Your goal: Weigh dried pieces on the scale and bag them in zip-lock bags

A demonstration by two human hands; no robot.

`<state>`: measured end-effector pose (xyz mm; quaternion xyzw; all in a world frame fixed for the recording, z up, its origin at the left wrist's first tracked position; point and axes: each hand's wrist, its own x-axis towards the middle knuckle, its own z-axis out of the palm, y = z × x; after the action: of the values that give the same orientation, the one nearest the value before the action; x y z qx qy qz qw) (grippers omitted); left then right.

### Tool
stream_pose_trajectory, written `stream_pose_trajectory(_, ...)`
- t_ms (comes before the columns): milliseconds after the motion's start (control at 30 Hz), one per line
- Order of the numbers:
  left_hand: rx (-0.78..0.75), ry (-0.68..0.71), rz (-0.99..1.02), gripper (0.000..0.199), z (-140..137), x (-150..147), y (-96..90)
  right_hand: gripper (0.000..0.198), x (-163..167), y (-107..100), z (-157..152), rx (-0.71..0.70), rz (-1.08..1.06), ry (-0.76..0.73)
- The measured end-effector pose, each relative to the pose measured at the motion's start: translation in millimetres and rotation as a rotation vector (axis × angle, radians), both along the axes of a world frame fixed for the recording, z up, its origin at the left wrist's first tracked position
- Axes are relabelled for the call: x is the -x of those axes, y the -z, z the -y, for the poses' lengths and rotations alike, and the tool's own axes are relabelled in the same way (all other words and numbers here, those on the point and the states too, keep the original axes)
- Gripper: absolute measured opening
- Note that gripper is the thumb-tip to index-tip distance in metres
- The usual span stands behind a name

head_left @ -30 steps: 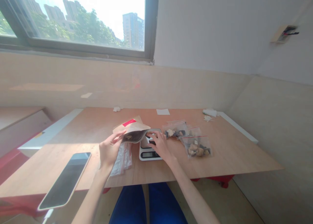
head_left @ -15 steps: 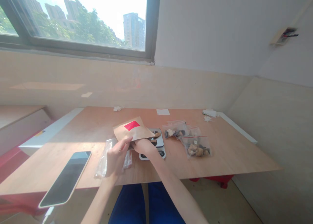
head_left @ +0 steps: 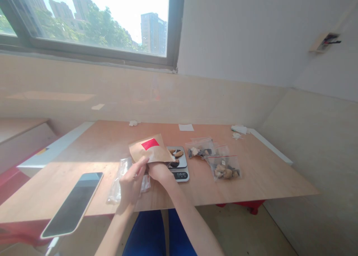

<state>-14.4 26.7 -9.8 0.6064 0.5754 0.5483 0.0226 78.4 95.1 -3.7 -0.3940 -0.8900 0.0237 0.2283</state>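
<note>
- Paper pouch [head_left: 156, 154], brown, with red label [head_left: 150, 144]: held tilted above the table [head_left: 265, 174], just left of the scale and partly over its left edge.
- Left hand [head_left: 131, 179]: closed on the pouch's near edge, thumb on top; the fingers underneath are mostly hidden.
- Right hand [head_left: 160, 172]: fingers out of sight under the near edge, seemingly inside the mouth; cannot tell whether they are spread, pinched or holding anything.
- Kitchen scale [head_left: 183, 162], white: right of the pouch; display lit, figures too small to read.
- Dried pieces [head_left: 178, 154], brown and dark: several on the scale's platform, partly covered by the pouch.
- Clear bags [head_left: 114, 189], flat: near left, beside and beyond the left wrist.
- Filled zip bags [head_left: 227, 171]: an overlapping group right of the scale, with similar pieces inside.
- Phone [head_left: 74, 205]: near left, at the table edge, cable attached.
- White card [head_left: 186, 127]: far edge, middle.
- Step in hand, as judged: reaching into the pouch for contents.
- Next move, as judged: calls for the mouth held open and steady, and the right hand drawn out clear of the loaded platform.
</note>
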Motion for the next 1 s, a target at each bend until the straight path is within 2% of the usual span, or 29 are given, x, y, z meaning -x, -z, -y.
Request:
stream_pose_trajectory(133,-0.057,-0.033,0.004,0.026,-4.6,2.9,-5.0,0.031,-12.4,-4.5,20.3,0.071,0.045,0.028)
stream_pose_trajectory(333,-0.113,-0.038,0.007,0.025,-11.6,4.8,-11.5,0.028,-17.2,-8.4,34.2,0.024,0.081,-0.024)
stream_pose_trajectory(400,-0.095,-0.050,0.011,0.024,-13.1,4.6,-11.8,0.027,-16.7,-10.2,35.6,0.035,0.025,0.031)
stream_pose_trajectory(500,-0.080,-0.061,0.012,0.024,-14.9,4.7,-12.0,0.024,-20.0,-13.6,36.4,0.134,-0.157,0.068)
stream_pose_trajectory(600,-0.094,-0.075,0.003,0.023,-15.8,5.4,-13.2,0.021,-29.2,-16.0,36.6,0.233,-0.311,-0.059)
stream_pose_trajectory(700,-0.095,-0.073,-0.015,0.023,-15.4,6.0,-15.8,0.027,-39.4,-17.4,36.9,0.286,-0.345,-0.167)
stream_pose_trajectory(1000,-0.103,0.033,-0.169,0.024,-9.0,6.8,-18.7,0.023,-59.9,-30.3,35.6,0.316,-0.454,-0.221)
